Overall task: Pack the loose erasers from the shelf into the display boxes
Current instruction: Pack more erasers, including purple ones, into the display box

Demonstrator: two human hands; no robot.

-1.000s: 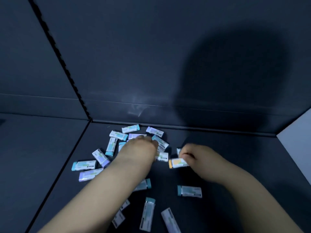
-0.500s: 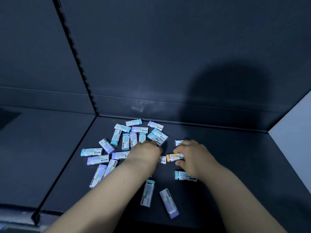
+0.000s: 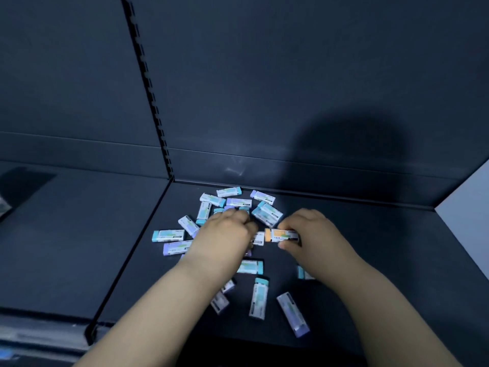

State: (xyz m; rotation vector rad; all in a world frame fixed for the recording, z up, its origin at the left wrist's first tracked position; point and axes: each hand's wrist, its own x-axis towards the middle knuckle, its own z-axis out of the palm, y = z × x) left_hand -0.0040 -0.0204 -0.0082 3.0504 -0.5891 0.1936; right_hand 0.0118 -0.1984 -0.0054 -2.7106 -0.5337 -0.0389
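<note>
The small rectangular erasers [image 3: 229, 192], in white paper sleeves with teal, lilac or orange ends, are lying scattered flat on the dark matt shelf [image 3: 383, 247], bunching toward its back left corner and trailing out toward its front edge. The right hand [image 3: 311, 234] is pinching the orange-ended eraser [image 3: 283, 234] across its long sides, thumb on the near side and fingers curling over the far one, with the orange end sticking out to the left. The left hand [image 3: 225, 235] is lying knuckles-up over the middle of the scatter, fingers curling down among the erasers. Whether it is gripping any cannot be told, since its fingertips are hiding under the hand. Each eraser is probably handling as light and firm, grippy at the bare end, with a sleeve that may be sliding loose, so pinching across the long sides is looking safest. Several erasers are disappearing under the left forearm and right wrist, the sleeve print is reading as blur, and no display boxes are showing.
</note>
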